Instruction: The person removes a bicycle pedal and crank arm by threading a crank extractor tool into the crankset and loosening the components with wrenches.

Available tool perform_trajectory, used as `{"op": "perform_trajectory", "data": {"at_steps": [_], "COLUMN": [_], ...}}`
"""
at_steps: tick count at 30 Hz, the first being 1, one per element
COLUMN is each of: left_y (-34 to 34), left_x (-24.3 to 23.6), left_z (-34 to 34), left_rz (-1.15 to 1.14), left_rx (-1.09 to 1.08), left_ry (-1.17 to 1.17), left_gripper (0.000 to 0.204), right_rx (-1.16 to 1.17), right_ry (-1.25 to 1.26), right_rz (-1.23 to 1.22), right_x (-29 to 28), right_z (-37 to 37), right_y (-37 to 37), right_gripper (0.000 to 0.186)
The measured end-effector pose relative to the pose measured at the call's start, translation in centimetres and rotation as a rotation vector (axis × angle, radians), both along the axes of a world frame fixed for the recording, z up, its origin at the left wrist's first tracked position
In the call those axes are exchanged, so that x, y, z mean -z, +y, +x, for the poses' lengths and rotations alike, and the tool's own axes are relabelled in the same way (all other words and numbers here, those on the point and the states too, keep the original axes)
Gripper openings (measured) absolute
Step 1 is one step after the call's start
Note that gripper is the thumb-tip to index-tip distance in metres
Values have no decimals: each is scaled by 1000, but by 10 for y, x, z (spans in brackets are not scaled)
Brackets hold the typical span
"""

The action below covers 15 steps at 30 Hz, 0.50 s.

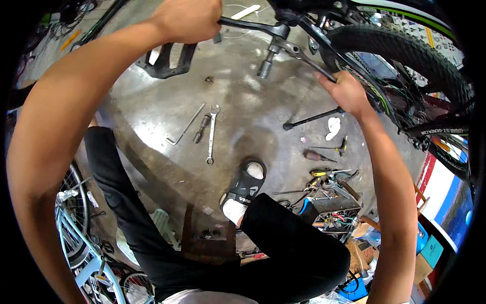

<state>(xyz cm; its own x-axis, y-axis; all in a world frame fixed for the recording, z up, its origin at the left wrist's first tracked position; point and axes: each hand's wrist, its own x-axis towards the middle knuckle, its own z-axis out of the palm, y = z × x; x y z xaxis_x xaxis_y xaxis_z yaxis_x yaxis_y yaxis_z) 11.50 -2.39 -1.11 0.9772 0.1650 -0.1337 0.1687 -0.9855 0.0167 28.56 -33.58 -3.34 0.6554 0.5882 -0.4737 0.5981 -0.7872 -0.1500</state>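
Note:
At the top, my left hand [188,21] is closed around the pedal end of a black crank arm [253,25], with a black pedal [171,63] hanging just below it. A silver cylindrical tool [265,66] sticks out downward from the crank's inner end. Fitted on that tool is a wrench [302,57], and my right hand [348,92] grips its handle. The bicycle's black knobby tire [405,48] is at the upper right. Below my right hand a black kickstand [314,119] points out toward the left.
On the concrete floor lie a combination wrench [211,134], a hex key [186,125], a dark-handled tool [202,129], a screwdriver [319,155] and a T-handle key [334,148]. A tool tray [339,203] stands lower right. A light-blue bicycle [81,238] is at lower left.

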Motion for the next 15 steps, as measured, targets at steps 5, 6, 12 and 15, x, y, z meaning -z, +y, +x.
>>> {"op": "perform_trajectory", "data": {"at_steps": [5, 6, 12, 15], "left_y": [-12, -13, -10, -13], "left_x": [-14, -15, -26, -24], "left_z": [7, 6, 11, 13], "left_rz": [37, 32, 44, 15], "left_rx": [1, -14, -89, -107], "left_ry": [50, 58, 222, 211], "left_gripper": [23, 23, 25, 25], "right_rx": [43, 42, -27, -28], "right_ry": [242, 245, 157, 57], "right_rz": [-29, -29, -3, -13], "right_x": [1, -1, 3, 6], "right_z": [16, 15, 10, 9], "right_y": [-2, -1, 0, -6], "right_gripper": [68, 68, 64, 59]}}
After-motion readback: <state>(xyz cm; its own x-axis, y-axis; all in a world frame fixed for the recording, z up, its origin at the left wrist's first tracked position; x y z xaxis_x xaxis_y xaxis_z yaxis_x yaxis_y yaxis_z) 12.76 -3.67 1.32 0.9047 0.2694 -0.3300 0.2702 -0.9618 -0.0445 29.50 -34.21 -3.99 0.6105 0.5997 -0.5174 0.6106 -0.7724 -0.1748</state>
